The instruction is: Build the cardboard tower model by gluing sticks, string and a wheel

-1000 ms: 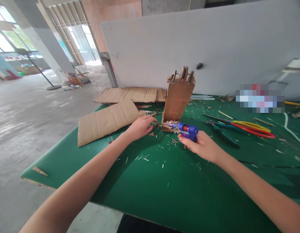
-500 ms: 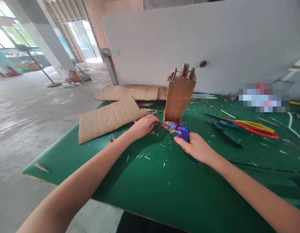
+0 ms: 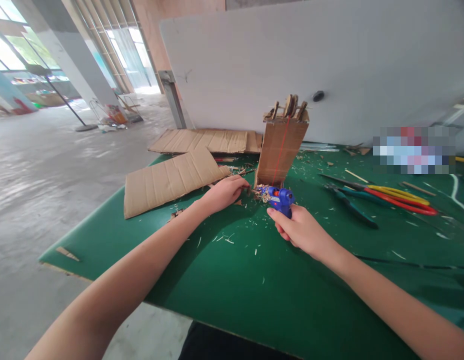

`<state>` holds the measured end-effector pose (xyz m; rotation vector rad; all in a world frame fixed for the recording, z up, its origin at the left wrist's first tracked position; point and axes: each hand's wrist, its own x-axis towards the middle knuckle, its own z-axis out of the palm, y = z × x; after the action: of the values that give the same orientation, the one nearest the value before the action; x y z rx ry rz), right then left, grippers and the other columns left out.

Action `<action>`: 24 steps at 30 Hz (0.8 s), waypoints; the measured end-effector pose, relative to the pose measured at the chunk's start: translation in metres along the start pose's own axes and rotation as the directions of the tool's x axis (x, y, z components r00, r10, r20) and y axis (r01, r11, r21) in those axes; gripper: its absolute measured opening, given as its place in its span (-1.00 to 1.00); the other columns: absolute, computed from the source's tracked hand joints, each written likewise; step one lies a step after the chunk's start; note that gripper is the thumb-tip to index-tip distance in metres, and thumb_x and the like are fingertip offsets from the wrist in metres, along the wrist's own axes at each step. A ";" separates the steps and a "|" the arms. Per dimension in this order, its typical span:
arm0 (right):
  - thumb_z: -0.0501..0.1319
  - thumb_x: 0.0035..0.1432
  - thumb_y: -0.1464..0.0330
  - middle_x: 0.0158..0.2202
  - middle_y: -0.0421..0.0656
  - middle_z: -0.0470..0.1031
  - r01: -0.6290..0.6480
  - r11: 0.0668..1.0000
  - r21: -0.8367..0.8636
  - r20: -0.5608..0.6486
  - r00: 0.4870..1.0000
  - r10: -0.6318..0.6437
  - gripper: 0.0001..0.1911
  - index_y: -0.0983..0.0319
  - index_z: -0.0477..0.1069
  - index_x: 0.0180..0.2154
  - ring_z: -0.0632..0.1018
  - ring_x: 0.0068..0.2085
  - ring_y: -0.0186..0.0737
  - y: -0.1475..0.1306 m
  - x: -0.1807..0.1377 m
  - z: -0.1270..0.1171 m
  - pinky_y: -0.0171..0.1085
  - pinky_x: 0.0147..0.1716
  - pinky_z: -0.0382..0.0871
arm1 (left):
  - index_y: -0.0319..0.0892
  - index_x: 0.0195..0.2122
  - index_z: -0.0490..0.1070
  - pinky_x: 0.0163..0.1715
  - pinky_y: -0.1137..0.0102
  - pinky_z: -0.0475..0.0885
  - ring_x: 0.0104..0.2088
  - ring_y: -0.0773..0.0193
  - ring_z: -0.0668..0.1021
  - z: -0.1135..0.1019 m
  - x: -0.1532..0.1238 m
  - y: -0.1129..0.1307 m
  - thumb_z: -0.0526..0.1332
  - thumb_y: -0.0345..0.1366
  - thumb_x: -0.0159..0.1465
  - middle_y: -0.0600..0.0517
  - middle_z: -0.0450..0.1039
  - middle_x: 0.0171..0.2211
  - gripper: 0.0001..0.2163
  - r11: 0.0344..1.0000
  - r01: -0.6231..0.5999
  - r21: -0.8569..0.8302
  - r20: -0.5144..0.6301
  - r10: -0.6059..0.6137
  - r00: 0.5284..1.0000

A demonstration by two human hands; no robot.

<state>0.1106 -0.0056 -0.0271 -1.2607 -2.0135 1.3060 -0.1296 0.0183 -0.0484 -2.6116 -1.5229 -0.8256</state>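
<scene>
My right hand (image 3: 297, 225) is wrapped round the grip of a blue hot glue gun (image 3: 280, 201), its nozzle pointing left. Bits of straw-like shavings cling about the nozzle. My left hand (image 3: 226, 192) is closed at the fingertips, pinching a small brown piece (image 3: 249, 190) close to the nozzle; its kind is too small to make out. Just behind both hands stands an upright cardboard structure (image 3: 282, 150) with a red line down its front and several cardboard pieces (image 3: 291, 106) sticking up at its top.
Flat cardboard sheets (image 3: 172, 182) lie at the left and back of the green table (image 3: 217, 295). To the right are scissors (image 3: 397, 197) with red and yellow handles and pliers (image 3: 352, 207). Shavings litter the surface. A white board (image 3: 235, 65) stands behind, and a black cable (image 3: 408, 262) runs at right.
The glue gun has tilted slightly, with its nozzle still near my left fingertips. My left hand keeps its pinch. The whole view has shifted a little.
</scene>
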 end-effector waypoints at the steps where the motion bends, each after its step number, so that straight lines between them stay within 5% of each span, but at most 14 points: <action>1: 0.09 0.16 0.03 -0.65 -0.29 0.27 -0.010 1.000 0.011 -0.005 1.000 0.010 -0.61 0.20 0.18 -0.47 0.32 -0.66 -0.42 -0.001 -0.001 0.001 -0.37 -0.70 0.12 | -0.21 -0.12 0.38 -0.12 0.34 0.42 -0.17 0.27 0.50 0.000 0.000 0.000 0.01 -0.52 0.24 -0.04 0.44 -0.18 -0.74 1.000 -0.001 0.001 0.002 0.001 1.000; 24: 0.03 0.18 0.00 -0.67 -0.29 0.30 -0.012 0.998 -0.063 -0.068 0.998 0.008 -0.61 0.19 0.20 -0.42 0.36 -0.69 -0.38 0.004 -0.008 0.017 -0.34 -0.67 0.21 | -0.24 -0.16 0.39 -0.15 0.35 0.40 -0.21 0.27 0.48 -0.002 0.002 0.004 0.02 -0.56 0.21 -0.04 0.44 -0.22 -0.74 1.000 0.012 -0.003 0.046 -0.012 0.999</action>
<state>0.1034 -0.0206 -0.0374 -1.3275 -2.0177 1.1960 -0.1264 0.0167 -0.0446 -2.6443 -1.5509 -0.7752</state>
